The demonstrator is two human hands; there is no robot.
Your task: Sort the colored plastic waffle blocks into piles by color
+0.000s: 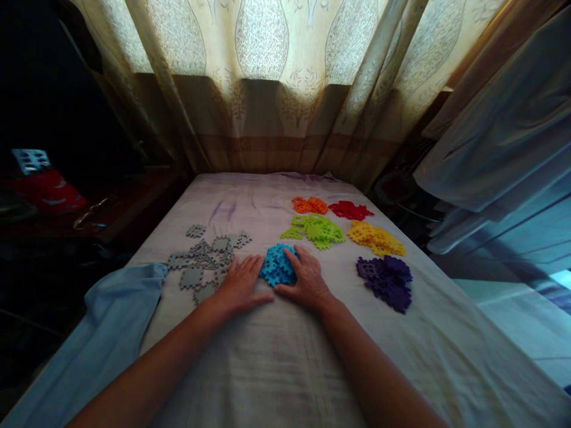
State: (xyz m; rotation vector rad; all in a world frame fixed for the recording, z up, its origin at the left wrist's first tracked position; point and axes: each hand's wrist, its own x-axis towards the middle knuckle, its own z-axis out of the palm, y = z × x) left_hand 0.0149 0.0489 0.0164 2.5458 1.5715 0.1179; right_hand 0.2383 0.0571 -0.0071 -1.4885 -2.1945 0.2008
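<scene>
Between my two hands lies a heap of blue interlocking pieces [278, 265]. My left hand [242, 285] is spread flat at the heap's left side, beside a scattered pile of grey pieces [191, 278]. At the heap's right side rests my right hand [307, 278], its fingers apart and touching the blue pieces. Behind the blue heap is a lime green pile [316, 230]. A dark purple pile [387, 280] lies to the right of my right hand.
Orange [309, 205], red [350, 210] and yellow [376, 238] piles lie farther back on the cloth-covered surface [276, 368]. A light blue cloth [120, 315] hangs over the left edge. Curtains [267, 131] stand behind, and clothes [499, 131] hang at the right.
</scene>
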